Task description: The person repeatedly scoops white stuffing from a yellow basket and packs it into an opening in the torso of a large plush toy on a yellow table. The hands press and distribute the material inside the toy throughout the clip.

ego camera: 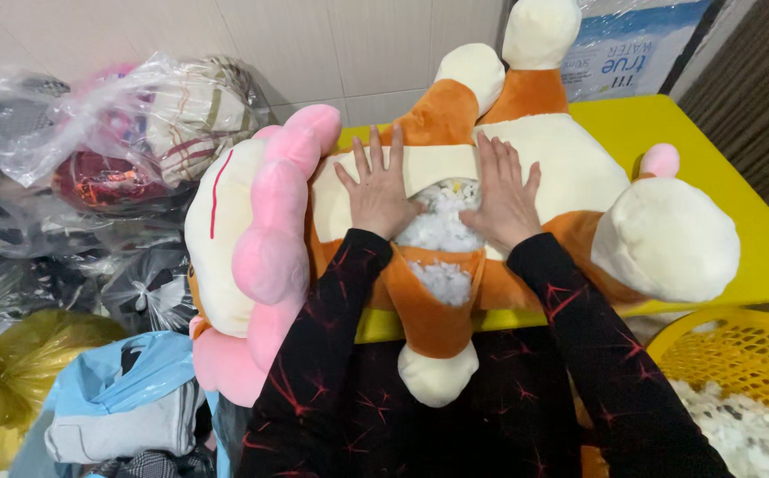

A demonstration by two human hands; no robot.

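Observation:
A big plush toy (570, 168) in orange and cream, with a pink mane (269, 221), lies on its back across a yellow table (721, 168). Its belly seam is open and white stuffing (442, 226) shows in the gap. My left hand (380, 190) lies flat on the cream belly at the left side of the opening, fingers spread. My right hand (504, 195) lies flat at the right side of the opening. Both palms press on the fabric beside the stuffing. Both of my sleeves are black with red lines.
A yellow plastic basket (730, 354) with white stuffing stands at the lower right. Clear plastic bags (110, 142) of cloth things pile up at the left, with a yellow bag (12, 381) and a blue bag (127, 381) below. A carton (632, 44) leans behind the table.

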